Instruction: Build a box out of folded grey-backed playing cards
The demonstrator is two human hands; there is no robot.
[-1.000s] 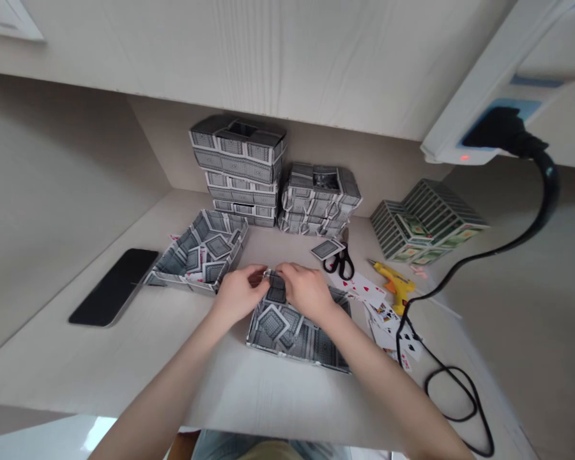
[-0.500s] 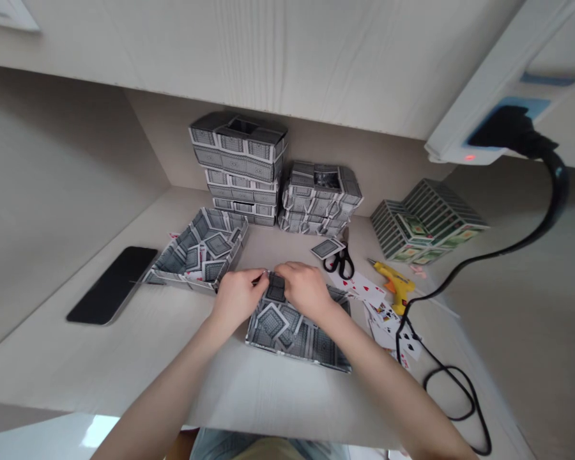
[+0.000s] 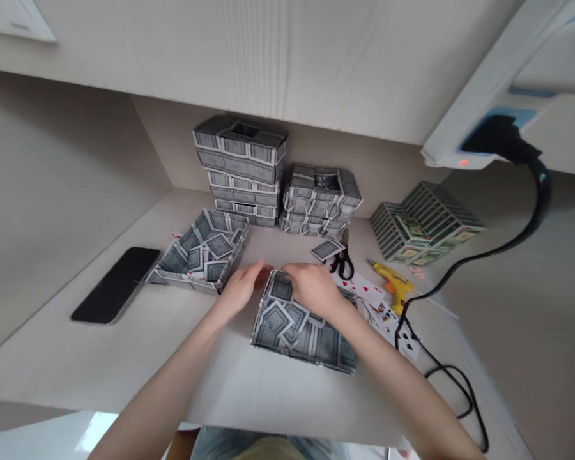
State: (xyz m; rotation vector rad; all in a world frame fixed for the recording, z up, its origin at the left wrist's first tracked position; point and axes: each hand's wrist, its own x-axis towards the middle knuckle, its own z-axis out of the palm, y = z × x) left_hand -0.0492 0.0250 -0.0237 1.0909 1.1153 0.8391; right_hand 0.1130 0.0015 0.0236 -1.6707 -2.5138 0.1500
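A shallow box made of playing cards [image 3: 311, 338], grey patterned backs showing, lies in front of me with a few cards flat on it. My right hand [image 3: 314, 289] reaches over its far side, fingers curled at the edge and partly hidden. Just left of the box's far left corner is my left hand [image 3: 242, 285], thumb and fingers apart with nothing visible in them. Farther left stands an open card tray [image 3: 172, 278] with loose cards [image 3: 215, 269] inside.
Stacked card boxes [image 3: 242, 150] and a second stack [image 3: 321, 198] stand at the back. A phone [image 3: 115, 284] lies left. On the right are scissors [image 3: 342, 265], loose playing cards [image 3: 364, 287], a yellow glue gun [image 3: 395, 287], green-striped packs [image 3: 426, 220] and a black cable [image 3: 464, 259].
My left hand has let go of the box's far left corner and moved slightly left, its fingers opening. The right hand stays at the far edge.
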